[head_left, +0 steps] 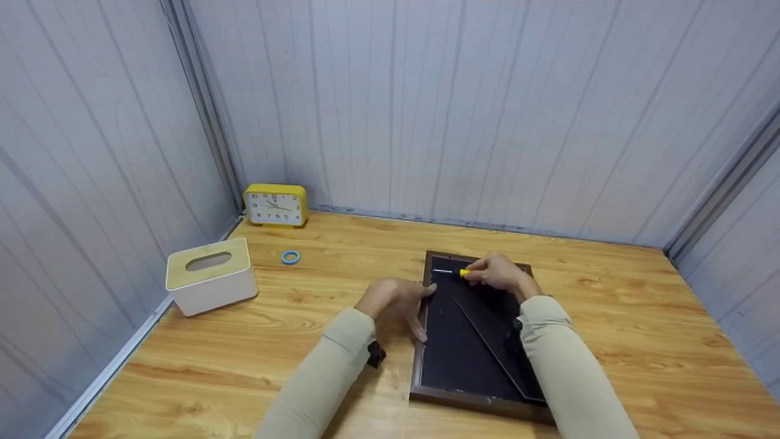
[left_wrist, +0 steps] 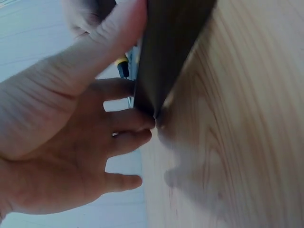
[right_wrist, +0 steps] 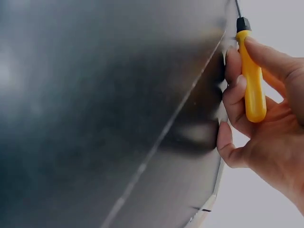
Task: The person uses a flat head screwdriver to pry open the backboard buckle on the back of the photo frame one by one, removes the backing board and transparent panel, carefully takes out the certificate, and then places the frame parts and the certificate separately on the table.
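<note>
A picture frame (head_left: pixel 418 373) with a brown rim lies on the wooden table, its black back panel (head_left: pixel 454 356) facing up. A thin slanting edge crosses that panel. My right hand (head_left: pixel 498 272) holds a screwdriver by its yellow handle (right_wrist: pixel 254 85), pinched between thumb and fingers. The metal shaft (head_left: pixel 442 271) points left, toward the frame's upper left rim. Along the frame's left side, my left hand (head_left: pixel 399 300) rests with spread, fairly straight fingers; in the left wrist view, fingertips (left_wrist: pixel 145 121) touch the frame's side.
At the left stands a white tissue box (head_left: pixel 213 299) with a wood-coloured lid. Behind it, a yellow clock (head_left: pixel 275 207) stands near the corner. A small blue ring (head_left: pixel 290 257) lies between them and the frame. Pale panel walls (head_left: pixel 390 110) close in the table.
</note>
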A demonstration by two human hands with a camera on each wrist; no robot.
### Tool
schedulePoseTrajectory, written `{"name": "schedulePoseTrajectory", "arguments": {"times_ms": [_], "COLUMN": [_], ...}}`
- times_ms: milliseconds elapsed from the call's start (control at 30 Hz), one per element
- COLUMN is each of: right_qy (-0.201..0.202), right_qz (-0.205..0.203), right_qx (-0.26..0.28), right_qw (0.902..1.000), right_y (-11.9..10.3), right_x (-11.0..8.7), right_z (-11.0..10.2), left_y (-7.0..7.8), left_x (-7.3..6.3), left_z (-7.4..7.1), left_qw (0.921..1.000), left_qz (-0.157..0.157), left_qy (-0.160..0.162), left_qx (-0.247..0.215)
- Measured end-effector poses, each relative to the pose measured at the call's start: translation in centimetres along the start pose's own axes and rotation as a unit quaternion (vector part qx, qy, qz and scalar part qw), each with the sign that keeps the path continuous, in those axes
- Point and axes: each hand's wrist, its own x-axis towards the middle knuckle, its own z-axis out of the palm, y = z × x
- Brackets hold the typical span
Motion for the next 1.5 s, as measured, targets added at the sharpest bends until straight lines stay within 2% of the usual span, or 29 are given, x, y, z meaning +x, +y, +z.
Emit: {"name": "schedulePoseTrajectory", "arguments": {"times_ms": [100,133,233,300,400,600,700,833,933,1067,1200,1267,1333,1400,1500], "right_qy": [0.002,0.007,0.021,0.026,0.026,0.003,-0.023,-0.059,-0.078,-0.082,-0.079,-0.07,-0.055,-0.034,0.004], "right_qz": [-0.021,-0.027,-0.053,-0.064,-0.064,-0.047,-0.04,-0.06,-0.065,-0.045,-0.043,-0.051,-0.065,-0.078,-0.098], "right_qx": [-0.01,-0.014,-0.027,-0.032,-0.036,-0.084,-0.136,-0.207,-0.232,-0.236,-0.239,-0.242,-0.234,-0.21,-0.144], "right_qw": [0.9997,0.9995,0.998,0.997,0.9969,0.9953,0.9896,0.9747,0.9673,0.9672,0.9668,0.9664,0.9685,0.974,0.9847], "right_y": [-0.9,-1.4,-3.1,-4.1,-5.4,-7.4,-9.1,-11.5,-12.4,-12.3,-11.5,-10.9,-9.9,-8.3,-5.0], "right_x": [0.2,0.3,0.6,0.9,1.4,2.1,2.7,3.9,4.6,4.5,3.2,2.1,0.9,-0.5,-2.7], "right_z": [0.0,-0.1,-0.5,-0.7,-1.0,-1.2,-1.1,-0.6,-0.3,-0.5,-1.4,-2.2,-3.1,-4.1,-5.5], "left_y": [-0.3,-0.3,-0.5,-0.6,-0.7,-0.3,-0.1,-0.2,-0.4,-0.4,-0.2,-0.1,-0.2,-0.4,-0.8], "left_x": [-0.1,-0.1,-0.2,-0.1,0.0,0.1,0.1,0.1,0.0,0.1,0.3,0.3,0.3,0.2,-0.3], "left_z": [0.0,0.0,0.0,0.0,-0.1,-0.3,-0.2,-0.1,-0.1,-0.1,0.0,0.0,0.0,0.1,0.2], "left_qw": [1.0,0.9999,0.9997,0.9994,0.9974,0.9976,0.997,0.9988,0.9993,0.9988,0.9997,0.9995,0.9995,0.9986,0.9976], "left_qz": [-0.002,-0.001,0.018,0.034,0.049,0.032,0.03,0.025,0.021,0.02,0.014,0.016,0.019,0.025,0.031], "left_qy": [-0.003,-0.008,-0.012,-0.007,0.001,-0.005,0.0,0.001,0.004,0.012,0.004,0.008,0.009,0.014,0.028], "left_qx": [0.007,-0.012,-0.013,0.007,0.053,0.061,0.072,0.042,0.032,0.043,0.018,0.024,0.024,0.045,0.055]}}
